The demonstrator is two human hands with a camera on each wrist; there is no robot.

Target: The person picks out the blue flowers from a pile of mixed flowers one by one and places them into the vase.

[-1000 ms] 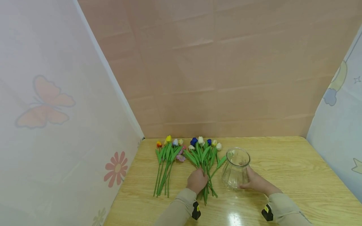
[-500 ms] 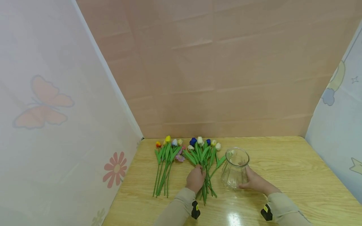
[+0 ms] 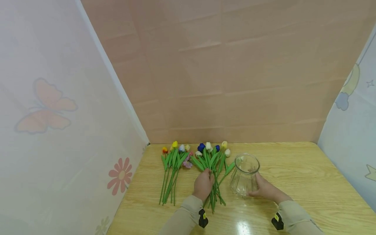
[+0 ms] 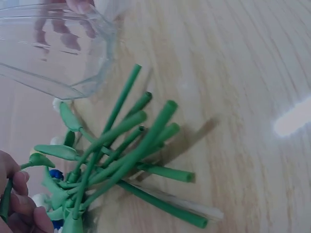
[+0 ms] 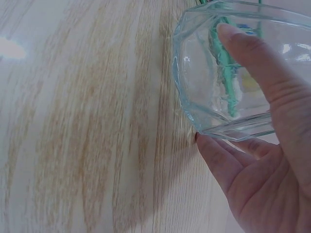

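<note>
At the middle of the table lies a bunch of artificial tulips (image 3: 215,160) with blue, white and pale yellow blooms, its stems fanned toward me. My left hand (image 3: 203,185) reaches into this bunch and pinches a green tulip stem (image 4: 6,200) between its fingers. Which bloom belongs to that stem is hard to tell. To the right of the bunch, a clear ribbed glass vase (image 3: 244,181) stands upright with no stems inside. My right hand (image 3: 265,188) grips the vase from its right side, thumb at the front and fingers around the far side.
A second bunch of tulips (image 3: 173,174), with orange, yellow and light blue blooms, lies on the left. Beside it is a pink-purple flower (image 3: 187,163). The wooden table (image 3: 308,182) meets a brown backdrop (image 3: 235,98) at the back and printed cloth walls at both sides.
My left hand has shifted slightly up the stems, its fingers now pinching one. A pale yellow bloom in the bunch has risen a little. My right hand and the vase stay put.
</note>
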